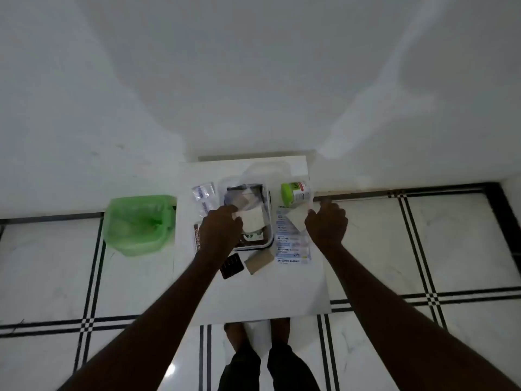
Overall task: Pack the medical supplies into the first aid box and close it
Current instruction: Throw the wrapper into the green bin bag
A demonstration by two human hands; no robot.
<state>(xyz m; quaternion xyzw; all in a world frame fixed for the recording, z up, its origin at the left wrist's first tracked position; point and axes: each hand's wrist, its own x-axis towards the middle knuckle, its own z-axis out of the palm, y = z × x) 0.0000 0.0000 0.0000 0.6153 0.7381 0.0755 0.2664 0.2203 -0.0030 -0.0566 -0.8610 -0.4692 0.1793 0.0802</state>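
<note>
The open first aid box (269,221) sits mid-table with its clear lid (267,170) tipped back. Inside lie white gauze pads (252,221) and other packets. My left hand (221,230) reaches over the box's left side, fingers resting on the gauze; whether it grips is unclear. My right hand (327,224) hovers right of the box, pinching a thin pale packet (296,214) above the strip of antiseptic bandages (291,244). A green-lidded jar (296,191) lies behind them. A dark blister pack (231,266) and a tan packet (258,262) lie in front of the box.
A small white table (253,297) carries everything and stands against a white wall. Clear sachets (203,194) lie left of the box. A bin with a green liner (139,221) stands on the tiled floor to the left. My feet (256,334) are below the table's near edge.
</note>
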